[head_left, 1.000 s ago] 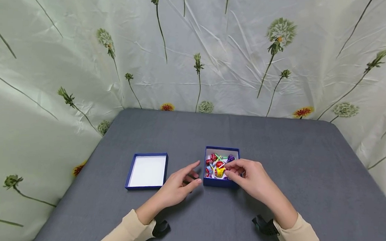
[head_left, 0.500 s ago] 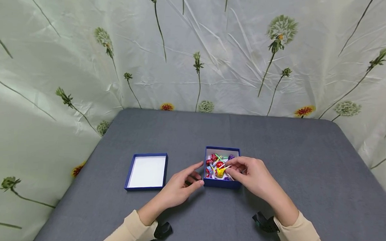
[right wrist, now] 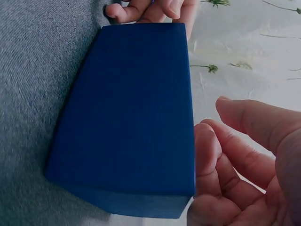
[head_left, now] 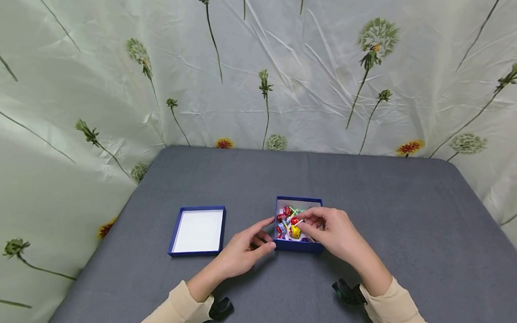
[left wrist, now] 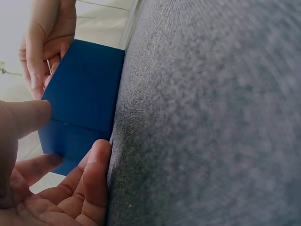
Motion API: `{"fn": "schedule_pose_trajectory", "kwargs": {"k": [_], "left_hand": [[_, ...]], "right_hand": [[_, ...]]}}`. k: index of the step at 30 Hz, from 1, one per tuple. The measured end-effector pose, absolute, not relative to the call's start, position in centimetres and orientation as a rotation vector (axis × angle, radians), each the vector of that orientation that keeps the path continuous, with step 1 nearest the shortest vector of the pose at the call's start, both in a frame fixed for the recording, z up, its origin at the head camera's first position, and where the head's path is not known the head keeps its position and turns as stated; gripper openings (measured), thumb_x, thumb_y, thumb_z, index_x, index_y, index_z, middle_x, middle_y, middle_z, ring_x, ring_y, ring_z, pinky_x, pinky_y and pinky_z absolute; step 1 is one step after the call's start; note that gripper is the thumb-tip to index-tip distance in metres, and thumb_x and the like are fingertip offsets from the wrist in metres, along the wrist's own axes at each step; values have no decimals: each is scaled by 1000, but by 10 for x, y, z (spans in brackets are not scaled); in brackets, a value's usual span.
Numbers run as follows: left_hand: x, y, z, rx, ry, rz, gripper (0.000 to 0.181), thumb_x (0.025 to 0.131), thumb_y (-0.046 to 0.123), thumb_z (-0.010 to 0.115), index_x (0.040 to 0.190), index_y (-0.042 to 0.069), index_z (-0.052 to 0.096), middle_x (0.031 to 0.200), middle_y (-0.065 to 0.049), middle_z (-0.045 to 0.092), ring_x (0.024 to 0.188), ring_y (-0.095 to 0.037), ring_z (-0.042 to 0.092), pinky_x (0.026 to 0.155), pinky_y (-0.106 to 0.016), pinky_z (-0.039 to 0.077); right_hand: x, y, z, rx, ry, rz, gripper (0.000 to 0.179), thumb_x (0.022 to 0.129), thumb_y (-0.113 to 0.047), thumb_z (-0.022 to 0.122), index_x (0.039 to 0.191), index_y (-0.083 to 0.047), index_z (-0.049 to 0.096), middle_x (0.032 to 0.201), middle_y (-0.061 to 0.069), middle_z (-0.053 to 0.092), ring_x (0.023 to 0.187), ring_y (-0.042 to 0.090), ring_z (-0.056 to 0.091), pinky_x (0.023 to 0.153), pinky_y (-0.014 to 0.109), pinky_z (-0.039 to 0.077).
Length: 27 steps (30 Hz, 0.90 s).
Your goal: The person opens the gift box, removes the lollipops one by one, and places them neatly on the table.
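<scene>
Pale fabric printed with dandelions and flowers hangs behind a grey-covered table, whose plain surface probably makes the bright wrappers easy to pick out. A blue box sits on it, well in from the edges and between the two hands, likely so that both can work at it without stretching. Inside lie wrapped lollipops, among them a yellow one, a red one and a blue one, their sticks pointing different ways. Beside the box, off to the left and apart from it, a shallow blue lid rests with its white inside facing up, presumably laid there to leave the box top free for reaching in. The left hand touches the box at its left side, thumb and fingers spread apart rather than clamped; that light contact seems meant to steady it. The right hand comes in over the right wall, fingers bent, with a white stick at its fingertips. I cannot tell whether thumb and finger pinch the stick or only touch it.
</scene>
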<state>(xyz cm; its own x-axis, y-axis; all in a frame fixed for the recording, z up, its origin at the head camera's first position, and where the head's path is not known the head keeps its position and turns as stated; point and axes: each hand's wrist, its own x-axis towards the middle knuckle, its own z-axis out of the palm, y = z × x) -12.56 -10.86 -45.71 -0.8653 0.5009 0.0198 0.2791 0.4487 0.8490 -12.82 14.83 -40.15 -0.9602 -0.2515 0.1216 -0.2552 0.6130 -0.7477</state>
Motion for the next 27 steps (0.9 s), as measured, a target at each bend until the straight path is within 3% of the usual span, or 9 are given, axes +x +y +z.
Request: {"fn": "schedule_pose_trajectory", "kwargs": {"k": [13, 22, 27], "left_hand": [[-126, -107, -456, 652, 2471, 1381, 55, 100, 38, 61, 151, 24, 44, 105, 3, 69, 84, -7, 65, 68, -24, 48], [-126, -105, -456, 638, 2428, 1441, 52, 101, 34, 60, 149, 23, 46, 99, -2, 70, 78, -13, 68, 63, -24, 46], [-127, -105, -455, 631, 2432, 1430, 53, 101, 36, 60, 150, 24, 45, 99, 1, 71, 78, -13, 68, 63, -24, 46]], "right_hand": [[-131, 136, -407, 511, -2809, 1252, 9, 87, -19, 78, 94, -14, 77, 73, -9, 65, 64, 3, 55, 58, 22, 46], [-131, 129, -409, 503, -2817, 1153, 10, 86, -21, 79, 93, -14, 78, 73, -10, 61, 62, 0, 51, 57, 21, 44], [-131, 126, -408, 487, -2817, 1100, 9, 84, -21, 80, 91, -15, 78, 71, -11, 59, 61, 0, 50, 57, 21, 43]]}}
